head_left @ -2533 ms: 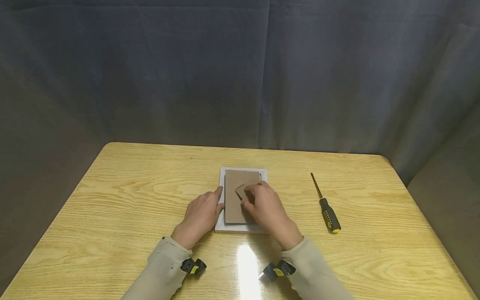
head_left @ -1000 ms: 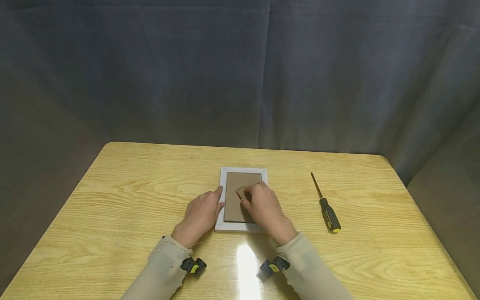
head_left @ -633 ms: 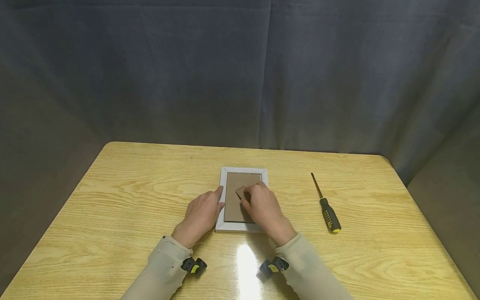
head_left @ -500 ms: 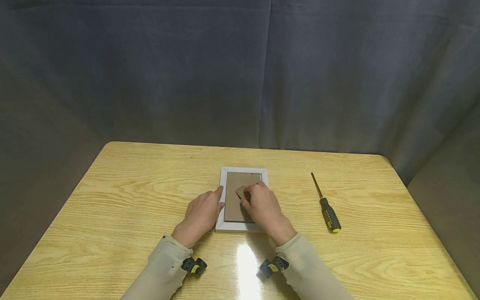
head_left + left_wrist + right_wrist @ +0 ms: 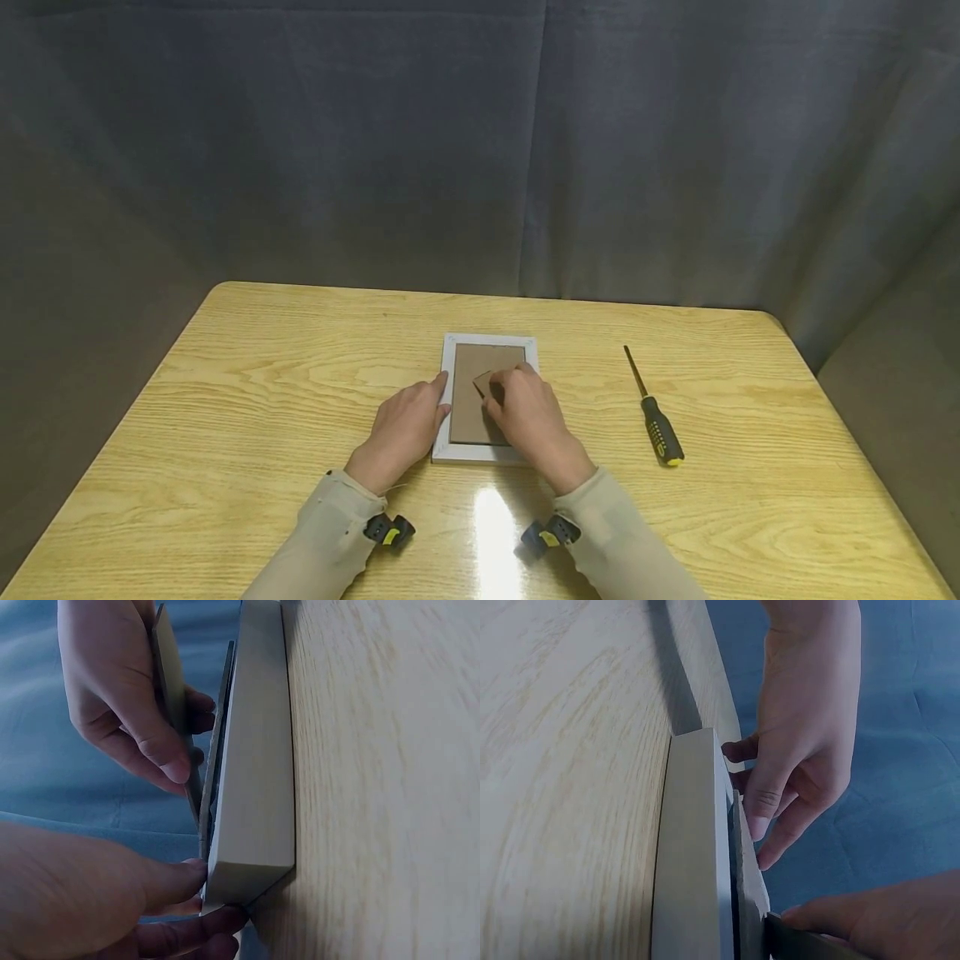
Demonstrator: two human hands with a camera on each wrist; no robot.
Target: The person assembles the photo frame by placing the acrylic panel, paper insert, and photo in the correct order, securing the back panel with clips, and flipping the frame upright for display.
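A white picture frame point(image 5: 440, 442) lies back side up on the table, its brown backing board point(image 5: 468, 425) within the opening. From the wrist views, the board point(image 5: 744, 877) stands slightly proud of the frame point(image 5: 255, 750), with a dark gap along one side. My left hand point(image 5: 402, 427) holds the frame's left edge, thumb and fingers at its side. With thumb and fingers, my right hand point(image 5: 531, 417) pinches the raised easel flap point(image 5: 482, 382) on the board. The flap point(image 5: 171, 675) tilts away from the board in the left wrist view. My right hand covers the frame's right side.
A screwdriver point(image 5: 654, 417) with a black and yellow handle lies to the right of the frame. The wooden table point(image 5: 262, 400) ends at a dark curtain point(image 5: 375, 167) behind. A band with a small camera sits on each wrist.
At first the backing board stood raised and offset over the frame; it has come down into the opening, my right hand moving with it. The last second shows hardly any movement.
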